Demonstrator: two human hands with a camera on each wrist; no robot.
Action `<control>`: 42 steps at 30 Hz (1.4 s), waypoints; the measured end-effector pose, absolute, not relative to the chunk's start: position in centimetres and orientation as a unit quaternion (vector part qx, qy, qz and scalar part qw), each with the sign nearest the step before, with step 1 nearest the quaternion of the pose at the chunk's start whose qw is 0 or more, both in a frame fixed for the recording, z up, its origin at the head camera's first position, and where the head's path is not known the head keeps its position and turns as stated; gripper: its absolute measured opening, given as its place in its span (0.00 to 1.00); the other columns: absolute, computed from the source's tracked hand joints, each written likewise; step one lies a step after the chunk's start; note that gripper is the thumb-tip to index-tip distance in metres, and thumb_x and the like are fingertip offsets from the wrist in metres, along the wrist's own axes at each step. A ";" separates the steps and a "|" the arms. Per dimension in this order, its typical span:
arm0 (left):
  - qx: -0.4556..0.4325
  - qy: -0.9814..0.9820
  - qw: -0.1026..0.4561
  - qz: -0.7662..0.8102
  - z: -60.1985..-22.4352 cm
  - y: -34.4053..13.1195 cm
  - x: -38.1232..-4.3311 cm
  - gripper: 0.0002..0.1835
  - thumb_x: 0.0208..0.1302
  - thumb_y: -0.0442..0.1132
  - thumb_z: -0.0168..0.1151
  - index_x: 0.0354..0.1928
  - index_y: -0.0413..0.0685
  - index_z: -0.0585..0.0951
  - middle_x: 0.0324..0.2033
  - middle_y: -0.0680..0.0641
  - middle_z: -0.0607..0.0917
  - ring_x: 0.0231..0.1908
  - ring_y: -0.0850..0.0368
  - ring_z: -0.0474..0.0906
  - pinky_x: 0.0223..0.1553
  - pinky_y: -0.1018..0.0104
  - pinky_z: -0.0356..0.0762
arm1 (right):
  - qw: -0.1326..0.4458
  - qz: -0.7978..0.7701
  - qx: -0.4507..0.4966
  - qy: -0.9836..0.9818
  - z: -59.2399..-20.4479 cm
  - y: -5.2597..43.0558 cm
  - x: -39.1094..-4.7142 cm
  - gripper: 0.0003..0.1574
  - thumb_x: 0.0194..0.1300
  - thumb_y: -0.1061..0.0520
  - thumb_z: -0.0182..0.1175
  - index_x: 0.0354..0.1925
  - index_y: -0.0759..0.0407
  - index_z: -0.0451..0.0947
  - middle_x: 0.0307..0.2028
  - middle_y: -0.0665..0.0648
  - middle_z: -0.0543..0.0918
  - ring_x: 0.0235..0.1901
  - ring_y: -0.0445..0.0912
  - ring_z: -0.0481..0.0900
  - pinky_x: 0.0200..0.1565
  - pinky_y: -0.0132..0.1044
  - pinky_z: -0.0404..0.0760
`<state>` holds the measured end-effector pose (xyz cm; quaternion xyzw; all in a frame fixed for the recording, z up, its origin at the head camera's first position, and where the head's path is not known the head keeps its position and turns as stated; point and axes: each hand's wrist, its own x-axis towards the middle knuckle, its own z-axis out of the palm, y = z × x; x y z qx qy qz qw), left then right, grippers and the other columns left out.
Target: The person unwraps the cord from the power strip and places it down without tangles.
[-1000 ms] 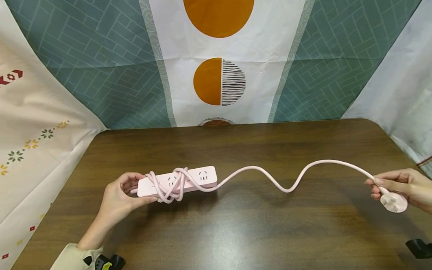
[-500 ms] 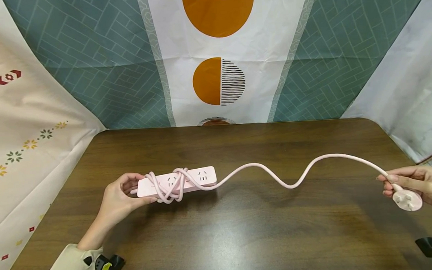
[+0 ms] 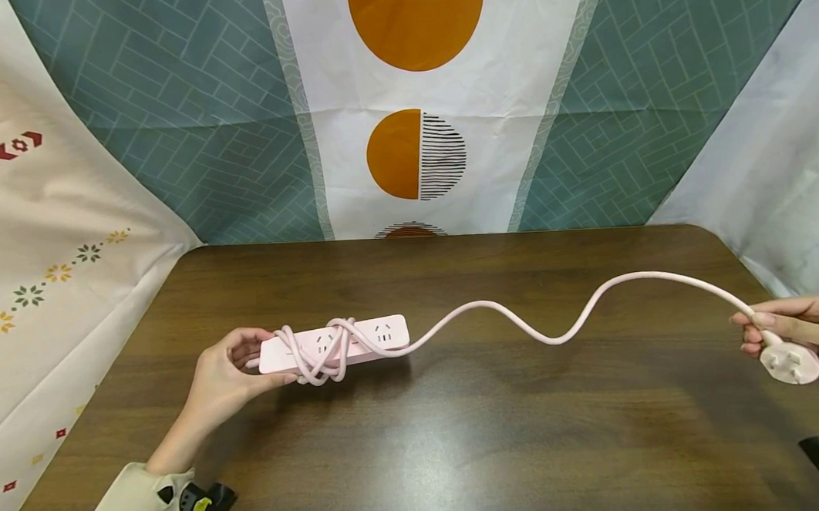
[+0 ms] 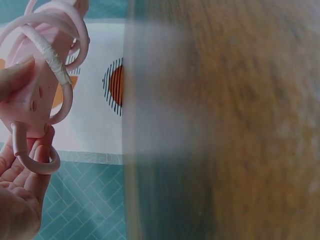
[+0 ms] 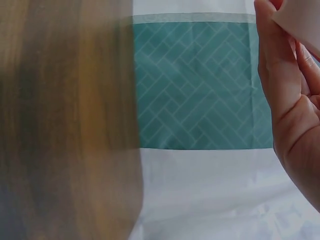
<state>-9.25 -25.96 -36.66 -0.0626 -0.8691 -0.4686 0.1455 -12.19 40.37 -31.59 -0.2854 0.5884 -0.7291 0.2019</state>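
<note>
Left grip (image 3: 224, 371) pinches a pink power strip (image 3: 322, 338), right grip (image 3: 812, 328) its wavy cord (image 3: 556, 340) beside the round plug (image 3: 790, 364).

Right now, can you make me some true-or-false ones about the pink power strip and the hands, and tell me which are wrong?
1. The left hand holds one end of the power strip. True.
2. The cord is pulled straight between the hands. False: it bends in waves.
3. Part of the cord is wrapped around the power strip. True.
4. The right hand holds the cord near its plug. True.
5. The plug is stuck into the power strip. False: it is by the right hand, with its prongs showing.
</note>
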 end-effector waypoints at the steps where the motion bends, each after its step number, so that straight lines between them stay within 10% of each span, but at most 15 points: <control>1: -0.063 -0.870 0.146 -0.467 -36.7 -26.0 -9.3 0.29 0.28 0.30 0.79 0.39 0.34 0.76 0.31 0.43 0.82 0.29 0.72 0.77 0.32 0.81 0.75 | 0.194 -0.727 -0.283 0.594 -31.5 40.4 -12.2 0.31 0.65 0.80 0.26 0.51 0.69 0.74 0.38 0.65 0.82 0.39 0.53 0.82 0.37 0.39 0.79; 42: -0.068 -0.879 0.118 -0.457 -36.4 -25.7 -9.3 0.30 0.29 0.33 0.79 0.40 0.36 0.76 0.34 0.42 0.81 0.31 0.72 0.77 0.32 0.81 0.74 | 0.078 -0.733 -0.170 0.655 -26.9 39.5 -14.5 0.26 0.70 0.70 0.32 0.45 0.62 0.79 0.31 0.57 0.82 0.32 0.48 0.83 0.27 0.35 0.81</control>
